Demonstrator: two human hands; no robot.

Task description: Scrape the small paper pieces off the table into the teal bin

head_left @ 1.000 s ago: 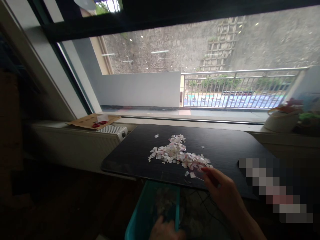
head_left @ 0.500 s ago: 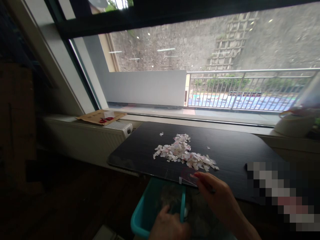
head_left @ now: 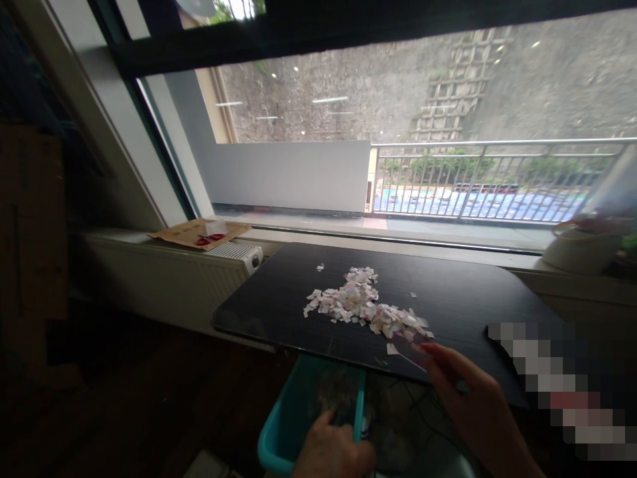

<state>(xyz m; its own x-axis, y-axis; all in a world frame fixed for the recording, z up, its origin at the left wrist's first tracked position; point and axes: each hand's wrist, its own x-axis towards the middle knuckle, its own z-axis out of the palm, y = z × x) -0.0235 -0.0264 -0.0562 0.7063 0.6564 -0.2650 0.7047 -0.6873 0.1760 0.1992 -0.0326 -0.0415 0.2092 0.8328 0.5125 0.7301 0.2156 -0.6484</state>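
A heap of small white and pink paper scraps (head_left: pixel 365 309) lies on a black table (head_left: pixel 279 299). My right hand (head_left: pixel 472 405) is at the table's front edge, pinching a thin clear card (head_left: pixel 409 348) whose far end touches the near right end of the heap. My left hand (head_left: pixel 331 451) grips the rim of a teal bin (head_left: pixel 291 425) held just under the table's front edge. Scraps lie inside the bin.
A white radiator (head_left: pixel 231 251) stands left of the table, with a cardboard sheet and a red item (head_left: pixel 199 234) on the sill. A white pot (head_left: pixel 582 247) sits on the sill at the right. A large window rises behind.
My right hand and the card have moved right, from the table edge above the bin to the heap's right end. The bin and left hand stay about in place.
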